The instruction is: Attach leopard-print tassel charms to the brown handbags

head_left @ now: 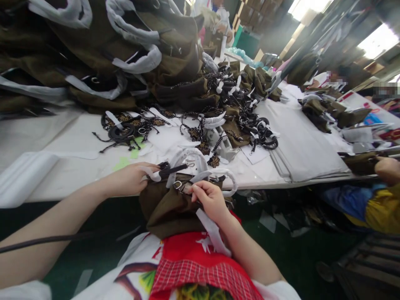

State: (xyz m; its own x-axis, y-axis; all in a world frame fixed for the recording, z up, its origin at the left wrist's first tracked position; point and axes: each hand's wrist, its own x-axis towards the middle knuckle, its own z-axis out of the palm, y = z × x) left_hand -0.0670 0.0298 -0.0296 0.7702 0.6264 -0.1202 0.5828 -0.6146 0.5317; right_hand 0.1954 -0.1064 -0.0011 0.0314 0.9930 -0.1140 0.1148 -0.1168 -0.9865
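Bag [168,212]: against our table [75,171]; we can't see inside.
Left hand [129,180]: closed on black strap [175,169].
Right hand [211,200]: pinching small piece [188,188] by bag's ring [178,183], apart from left.

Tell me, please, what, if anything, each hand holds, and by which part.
Left hand: a black strap, by its white-wrapped part. Right hand: closed beside the metal ring on the bag; what it pinches cannot be told.
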